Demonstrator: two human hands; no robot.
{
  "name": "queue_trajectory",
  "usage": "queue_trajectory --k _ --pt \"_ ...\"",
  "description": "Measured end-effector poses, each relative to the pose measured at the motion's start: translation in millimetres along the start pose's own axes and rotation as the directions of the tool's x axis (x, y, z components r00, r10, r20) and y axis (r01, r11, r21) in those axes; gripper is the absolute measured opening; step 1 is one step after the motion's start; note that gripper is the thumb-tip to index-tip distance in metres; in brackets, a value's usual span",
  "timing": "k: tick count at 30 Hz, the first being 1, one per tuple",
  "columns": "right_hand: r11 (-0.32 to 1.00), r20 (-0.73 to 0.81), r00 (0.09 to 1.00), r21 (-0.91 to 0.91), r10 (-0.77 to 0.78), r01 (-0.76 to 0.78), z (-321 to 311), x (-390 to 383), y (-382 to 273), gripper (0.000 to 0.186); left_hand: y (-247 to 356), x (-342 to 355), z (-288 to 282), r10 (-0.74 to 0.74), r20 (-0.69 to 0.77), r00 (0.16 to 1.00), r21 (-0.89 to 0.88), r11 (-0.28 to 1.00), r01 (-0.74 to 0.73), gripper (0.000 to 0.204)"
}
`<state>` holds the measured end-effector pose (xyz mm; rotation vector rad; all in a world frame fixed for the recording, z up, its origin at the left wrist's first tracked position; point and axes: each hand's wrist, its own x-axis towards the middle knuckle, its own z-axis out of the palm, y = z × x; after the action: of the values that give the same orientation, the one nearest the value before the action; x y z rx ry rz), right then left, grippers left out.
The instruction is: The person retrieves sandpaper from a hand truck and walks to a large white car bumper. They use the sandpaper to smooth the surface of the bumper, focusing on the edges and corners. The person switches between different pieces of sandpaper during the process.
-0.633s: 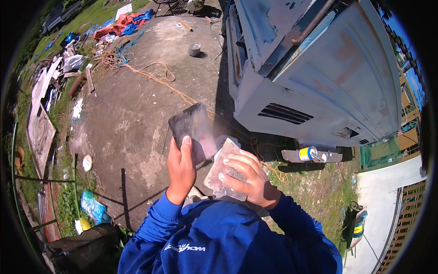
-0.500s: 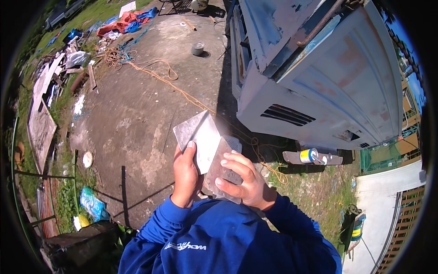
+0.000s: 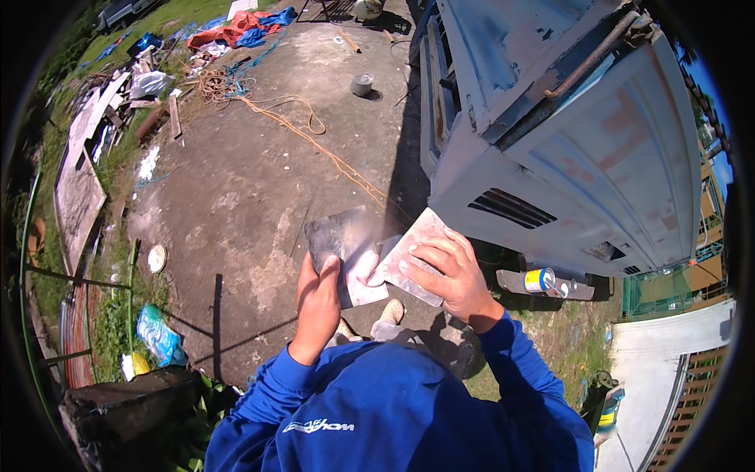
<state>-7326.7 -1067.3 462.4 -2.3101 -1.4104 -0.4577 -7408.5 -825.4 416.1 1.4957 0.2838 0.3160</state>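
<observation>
My left hand [image 3: 318, 303] holds a thin square metal plate [image 3: 330, 236], dark and smeared at the top, with a lump of pinkish-white paste [image 3: 363, 267] on its right part. My right hand [image 3: 448, 275] grips a second flat plate [image 3: 422, 228], pale with pink smears, from above with spread fingers, its lower left edge at the paste. My blue sleeves come up from below, and my light shoes [image 3: 393, 311] show on the concrete under the plates.
A grey, patchily painted truck body [image 3: 598, 157] stands at right, with a can [image 3: 539, 279] on a board beneath it. Orange rope [image 3: 314, 141] and a grey tin [image 3: 362, 85] lie on the concrete [image 3: 220, 197]. Scrap boards [image 3: 79, 197] and tarps [image 3: 236, 31] lie at left and back.
Both hands have moved a little rightward in view. The right plate has risen and swung out to the upper right, showing more paste on the left plate. The background has shifted slightly right.
</observation>
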Motion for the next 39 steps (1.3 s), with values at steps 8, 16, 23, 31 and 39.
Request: queue_trajectory --k 8,16,23,31,39 --pt "0.996 0.054 0.997 0.071 -0.053 0.049 20.7 35.0 -22.9 0.032 23.8 -10.8 -24.3 -0.136 0.187 0.973 -0.015 0.99 0.142 0.041" --pt "0.947 0.062 0.989 0.304 -0.133 0.109 58.7 41.8 -42.6 0.033 40.2 29.0 -35.3 0.139 -0.301 0.944 0.028 0.99 -0.137 0.032" --pt "0.84 -0.063 0.991 0.526 -0.118 0.134 79.7 117.9 -14.5 0.052 -7.2 88.3 -52.1 -0.272 -0.237 0.933 -0.479 0.868 0.131 0.034" --pt "0.968 0.191 0.977 0.209 0.1 -0.14 151.0 177.9 156.6 0.059 -12.4 236.9 -54.5 -0.342 -0.161 0.926 -0.545 0.813 0.205 0.033" --pt "0.991 0.047 0.99 0.024 0.131 -0.132 114.8 273.8 244.8 0.046 10.2 398.7 -15.8 -0.203 0.013 0.979 -0.249 0.948 0.199 0.031"
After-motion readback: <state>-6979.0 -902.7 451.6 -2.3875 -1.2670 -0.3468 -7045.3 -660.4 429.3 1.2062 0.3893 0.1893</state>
